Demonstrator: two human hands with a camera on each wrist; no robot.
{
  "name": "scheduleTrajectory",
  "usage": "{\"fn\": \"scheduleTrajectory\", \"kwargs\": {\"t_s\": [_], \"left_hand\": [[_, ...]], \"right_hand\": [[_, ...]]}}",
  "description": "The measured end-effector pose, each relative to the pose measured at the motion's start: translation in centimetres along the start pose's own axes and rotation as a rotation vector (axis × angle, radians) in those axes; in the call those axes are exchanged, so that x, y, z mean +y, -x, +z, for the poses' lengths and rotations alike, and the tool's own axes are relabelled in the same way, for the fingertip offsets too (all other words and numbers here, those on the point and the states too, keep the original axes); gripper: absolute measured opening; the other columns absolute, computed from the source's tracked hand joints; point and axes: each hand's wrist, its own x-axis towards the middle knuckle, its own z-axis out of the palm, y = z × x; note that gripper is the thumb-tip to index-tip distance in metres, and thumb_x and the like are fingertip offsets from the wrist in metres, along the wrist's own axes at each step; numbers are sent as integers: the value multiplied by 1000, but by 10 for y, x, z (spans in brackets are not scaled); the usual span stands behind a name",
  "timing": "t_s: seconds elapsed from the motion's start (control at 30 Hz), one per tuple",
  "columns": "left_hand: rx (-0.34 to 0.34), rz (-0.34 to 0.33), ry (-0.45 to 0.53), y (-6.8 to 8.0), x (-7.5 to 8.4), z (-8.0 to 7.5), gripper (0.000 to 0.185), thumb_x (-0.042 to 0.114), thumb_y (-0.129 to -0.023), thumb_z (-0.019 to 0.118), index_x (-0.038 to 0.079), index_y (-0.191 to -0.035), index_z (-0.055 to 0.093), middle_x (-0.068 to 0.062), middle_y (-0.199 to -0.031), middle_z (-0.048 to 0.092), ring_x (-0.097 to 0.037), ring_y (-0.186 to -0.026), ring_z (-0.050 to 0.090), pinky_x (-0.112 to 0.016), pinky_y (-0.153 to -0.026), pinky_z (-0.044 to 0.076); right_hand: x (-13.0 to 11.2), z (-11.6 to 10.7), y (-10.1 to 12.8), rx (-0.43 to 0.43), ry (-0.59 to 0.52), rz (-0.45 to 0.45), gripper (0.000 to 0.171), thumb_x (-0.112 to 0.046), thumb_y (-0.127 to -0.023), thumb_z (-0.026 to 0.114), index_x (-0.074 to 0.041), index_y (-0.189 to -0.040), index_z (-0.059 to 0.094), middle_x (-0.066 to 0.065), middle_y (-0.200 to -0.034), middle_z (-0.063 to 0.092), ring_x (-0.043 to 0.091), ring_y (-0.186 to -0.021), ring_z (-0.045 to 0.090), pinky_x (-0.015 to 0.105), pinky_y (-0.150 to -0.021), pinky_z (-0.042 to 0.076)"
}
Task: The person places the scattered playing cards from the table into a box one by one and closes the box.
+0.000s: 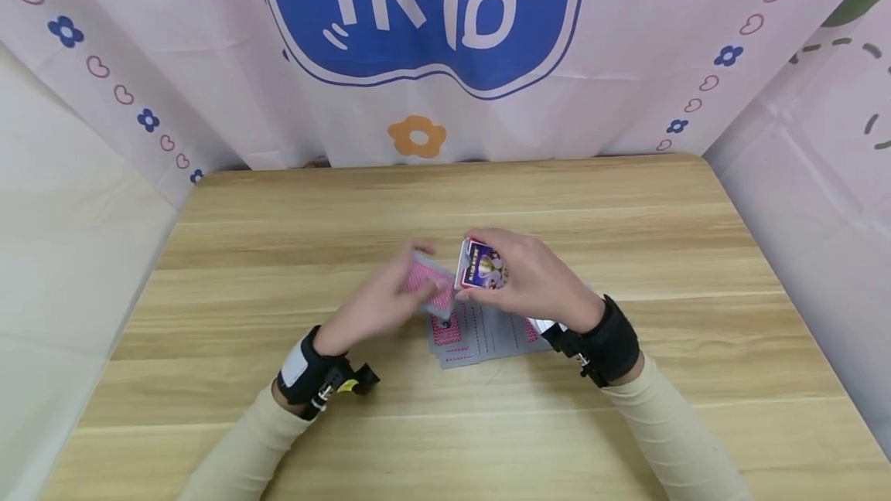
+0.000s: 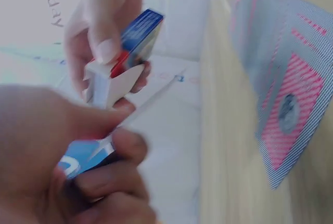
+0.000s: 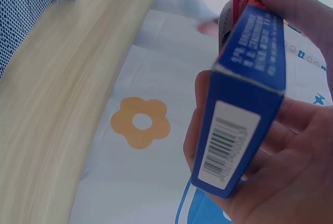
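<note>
My left hand (image 1: 372, 304) pinches red-and-grey patterned playing cards (image 1: 428, 284) between thumb and fingers. They show edge-on as a thin line in the left wrist view. Beside it, my right hand (image 1: 539, 277) grips a small blue card box (image 1: 483, 267) with a picture on its face. The box's open end and white flap (image 2: 124, 86) point toward the left hand. A barcode label (image 3: 229, 143) covers the box's other end in the right wrist view. More playing cards (image 1: 497, 339) lie fanned out, backs up, on the table beneath both hands; the right hand hides part of them.
The wooden table (image 1: 278, 215) reaches back to a hanging cloth (image 1: 278, 118) with a blue emblem and an orange flower. White cloth walls stand on both sides. Each wrist wears a black strap (image 1: 609, 342) carrying a small camera.
</note>
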Motion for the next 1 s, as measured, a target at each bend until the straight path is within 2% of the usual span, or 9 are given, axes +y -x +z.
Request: {"fn": "scheduleTrajectory", "kwargs": {"t_s": [0.1, 0.17, 0.27, 0.4, 0.53, 0.83, 1.0], "left_hand": [[194, -25, 119, 1, 5, -5, 52, 20, -107, 61, 10, -151, 37, -9, -91, 62, -16, -74, 59, -30, -68, 50], [293, -35, 201, 1, 7, -6, 52, 23, -108, 59, 13, -153, 35, -7, -84, 57, -16, -67, 54, -28, -63, 46], [361, -28, 312, 2, 12, -3, 51, 22, -108, 60, 16, -153, 36, -5, -74, 49, -14, -56, 46, -26, -54, 41], [357, -11, 334, 3, 16, 2, 51, 20, -107, 61, 16, -152, 38, -6, -72, 53, -14, -54, 50, -26, -51, 44], [342, -9, 318, 4, 18, 5, 51, 20, -107, 61, 16, -152, 38, -10, -78, 59, -21, -61, 58, -28, -55, 50], [352, 7, 333, 5, 18, 7, 49, 19, -107, 61, 16, -150, 39, -10, -76, 57, -19, -55, 53, -27, -50, 44], [288, 15, 320, 4, 18, 11, 47, 19, -107, 62, 14, -148, 40, -12, -82, 62, -24, -63, 61, -27, -56, 51]], "right_hand": [[0, 0, 0, 3, -2, 9, 80, -39, -82, 92, -5, -145, 57, 8, -123, 71, 13, -88, 64, 27, -75, 57], [0, 0, 0, 2, 0, 13, 79, -40, -82, 92, -5, -145, 58, 8, -124, 71, 14, -90, 64, 28, -77, 57], [0, 1, 0, 3, 2, 14, 79, -40, -81, 92, -6, -144, 58, 8, -126, 71, 14, -91, 64, 29, -80, 58], [1, 2, 0, 2, 1, 3, 77, -38, -82, 91, -6, -143, 59, 7, -124, 71, 13, -92, 65, 28, -78, 57], [1, 2, -1, -5, 5, -11, 75, -39, -83, 90, -6, -143, 59, 7, -123, 71, 12, -91, 65, 27, -78, 57], [-1, 4, -2, -15, 7, -9, 78, -40, -83, 90, -5, -145, 58, 8, -124, 71, 13, -90, 64, 28, -77, 57], [-2, 5, -2, -9, 11, -17, 78, -38, -82, 91, -3, -144, 58, 10, -128, 71, 13, -91, 66, 29, -77, 58]]}}
